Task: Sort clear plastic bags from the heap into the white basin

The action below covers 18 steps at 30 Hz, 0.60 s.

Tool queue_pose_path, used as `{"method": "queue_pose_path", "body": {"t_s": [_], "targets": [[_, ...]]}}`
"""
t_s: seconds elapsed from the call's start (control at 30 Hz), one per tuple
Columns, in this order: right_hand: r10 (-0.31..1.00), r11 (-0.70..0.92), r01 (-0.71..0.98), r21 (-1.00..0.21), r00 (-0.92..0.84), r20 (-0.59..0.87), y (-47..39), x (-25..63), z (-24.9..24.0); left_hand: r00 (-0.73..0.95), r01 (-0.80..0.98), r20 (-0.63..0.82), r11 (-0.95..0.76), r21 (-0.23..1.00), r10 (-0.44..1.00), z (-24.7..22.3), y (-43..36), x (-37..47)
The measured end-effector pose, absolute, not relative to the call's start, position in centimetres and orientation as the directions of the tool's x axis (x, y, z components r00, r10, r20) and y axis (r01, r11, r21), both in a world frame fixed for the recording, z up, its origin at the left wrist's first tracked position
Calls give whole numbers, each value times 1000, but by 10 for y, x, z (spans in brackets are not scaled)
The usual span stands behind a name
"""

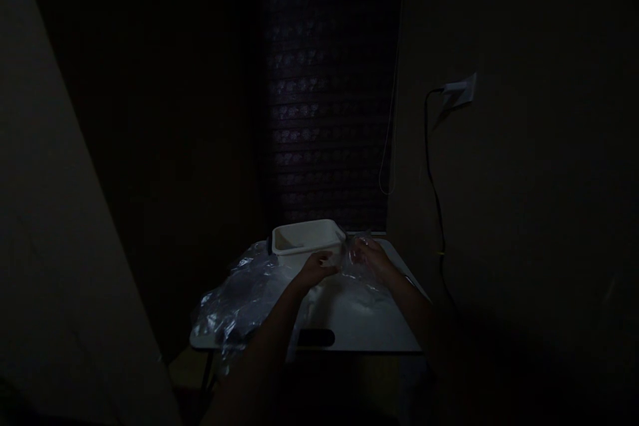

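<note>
In dim light, a white rectangular tub (289, 258) stands at the back of a small white table (369, 333). My left hand (318, 269) is in front of the tub's right part, thumb and fingers apart, with nothing visible between them. My right hand (368, 255) is right of the tub, its fingers bent around part of a clear plastic bag (360, 273). More crumpled clear plastic (239, 293) lies over the table's left side and hangs past its front edge.
A dark slot (316, 337) is near the table's front edge. Behind the table hangs a dark blind (299, 113) with a cord. On the right wall, a black cable (435, 193) runs down from an outlet (462, 91). A pale wall edge (64, 180) stands at left.
</note>
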State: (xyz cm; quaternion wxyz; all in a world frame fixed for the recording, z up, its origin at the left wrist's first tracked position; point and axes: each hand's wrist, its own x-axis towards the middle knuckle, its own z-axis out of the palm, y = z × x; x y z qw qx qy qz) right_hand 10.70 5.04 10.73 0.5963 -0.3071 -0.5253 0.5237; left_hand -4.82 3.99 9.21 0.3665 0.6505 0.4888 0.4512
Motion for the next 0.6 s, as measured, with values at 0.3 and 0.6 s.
{"method": "queue_pose_path", "body": {"t_s": [0.3, 0.6], "targets": [[947, 311, -94, -946, -48, 316, 57, 116, 107, 274, 32, 255, -274, 961, 927, 90, 44, -52], [959, 227, 45, -973, -185, 215, 51, 126, 104, 76, 126, 115, -124, 984, 990, 93, 40, -59]]}}
